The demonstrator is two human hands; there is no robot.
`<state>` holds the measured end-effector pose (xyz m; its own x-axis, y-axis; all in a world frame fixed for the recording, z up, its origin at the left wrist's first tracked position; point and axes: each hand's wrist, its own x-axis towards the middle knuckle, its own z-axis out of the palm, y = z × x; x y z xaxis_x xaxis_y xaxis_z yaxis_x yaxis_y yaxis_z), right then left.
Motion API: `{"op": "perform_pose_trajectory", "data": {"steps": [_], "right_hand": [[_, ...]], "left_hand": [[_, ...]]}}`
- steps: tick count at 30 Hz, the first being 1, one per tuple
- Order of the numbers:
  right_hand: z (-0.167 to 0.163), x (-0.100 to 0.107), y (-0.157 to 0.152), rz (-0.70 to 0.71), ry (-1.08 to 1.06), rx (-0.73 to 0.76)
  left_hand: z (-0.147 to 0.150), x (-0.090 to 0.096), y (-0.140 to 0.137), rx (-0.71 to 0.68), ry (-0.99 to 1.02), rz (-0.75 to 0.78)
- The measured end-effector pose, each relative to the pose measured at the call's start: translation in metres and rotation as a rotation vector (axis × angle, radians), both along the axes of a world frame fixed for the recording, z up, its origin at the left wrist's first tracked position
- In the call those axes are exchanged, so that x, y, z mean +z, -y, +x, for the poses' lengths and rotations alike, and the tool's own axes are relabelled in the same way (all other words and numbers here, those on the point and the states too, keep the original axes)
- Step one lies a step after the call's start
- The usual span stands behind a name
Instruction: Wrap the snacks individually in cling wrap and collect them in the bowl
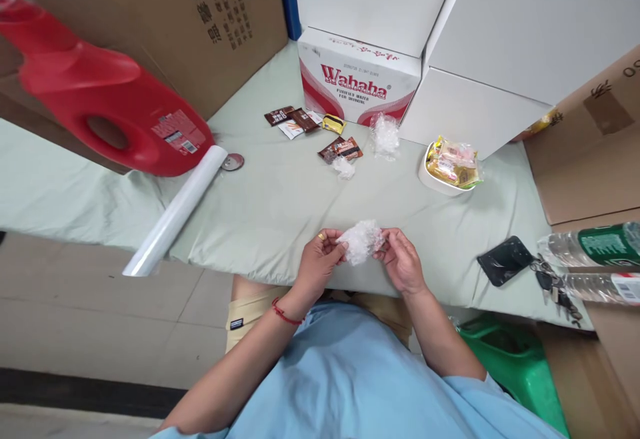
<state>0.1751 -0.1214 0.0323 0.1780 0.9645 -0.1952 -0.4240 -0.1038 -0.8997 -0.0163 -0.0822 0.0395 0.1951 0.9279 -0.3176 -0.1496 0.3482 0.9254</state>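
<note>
A crumpled piece of clear bubble wrap (361, 242) is held between my two hands, just above the near edge of the cloth-covered table. My left hand (321, 262), with a ring on one finger, pinches its left side. On the other side, my right hand (401, 259) has its fingertips closed on the wrap's right edge. Whether anything lies inside the wrap cannot be made out. Farther back sit another bubble-wrap bundle (385, 136), a small crumpled piece of clear plastic (344, 168) and several small packets, among them a yellow one (333, 123) and a brown-orange one (350, 149).
A white tub (434, 181) of wrapped snacks stands right of centre. Leftward, a white film roll (175, 212) juts past the table edge beside a red jug (115, 105). A phone (505, 260), keys (555, 289) and bottles (600, 245) lie right. A Wahaha box (360, 79) stands behind.
</note>
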Motion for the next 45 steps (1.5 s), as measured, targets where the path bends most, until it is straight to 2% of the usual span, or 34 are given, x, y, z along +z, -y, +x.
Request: {"op": "perform_pose_trajectory", "data": {"steps": [2, 7, 13, 18, 22, 24, 27, 30, 32, 34, 39, 41, 43, 45], "right_hand": [[0.002, -0.001, 0.002, -0.043, 0.002, 0.013], [0.009, 0.003, 0.004, -0.096, 0.233, 0.070], [0.015, 0.016, 0.002, -0.082, 0.082, -0.022], [0.003, 0.020, 0.002, -0.048, 0.099, 0.050], [-0.007, 0.024, 0.004, 0.014, 0.144, 0.091], [-0.008, 0.027, 0.004, 0.040, 0.178, 0.112], [-0.008, 0.029, 0.005, 0.039, 0.201, 0.129], [-0.006, 0.026, 0.005, 0.011, 0.171, 0.089], [-0.006, 0.023, 0.005, -0.005, 0.152, 0.069], [-0.006, 0.019, 0.005, -0.002, 0.153, 0.074], [-0.008, 0.017, 0.007, 0.027, 0.217, 0.116], [-0.008, 0.020, 0.008, 0.033, 0.240, 0.146], [-0.008, 0.023, 0.008, 0.043, 0.264, 0.184], [-0.008, 0.024, 0.005, 0.038, 0.306, 0.185]], "left_hand": [[0.002, -0.003, 0.002, 0.005, -0.025, 0.027], [0.004, -0.011, 0.003, -0.015, -0.132, 0.116], [-0.006, -0.007, 0.000, 0.100, -0.322, 0.253], [0.003, 0.001, 0.011, -0.120, -0.317, 0.419], [0.008, -0.006, 0.015, -0.124, -0.434, 0.531], [0.006, -0.009, 0.013, -0.098, -0.408, 0.534], [-0.001, -0.011, 0.009, -0.094, -0.278, 0.452], [-0.007, -0.010, 0.007, -0.104, -0.167, 0.348], [-0.008, -0.009, 0.008, -0.102, -0.161, 0.331], [-0.007, -0.008, 0.011, -0.102, -0.211, 0.384], [-0.002, -0.011, 0.016, -0.069, -0.489, 0.667], [-0.002, -0.012, 0.015, -0.062, -0.531, 0.707], [-0.002, -0.013, 0.013, -0.072, -0.453, 0.651], [-0.002, -0.012, 0.011, -0.073, -0.295, 0.509]]}}
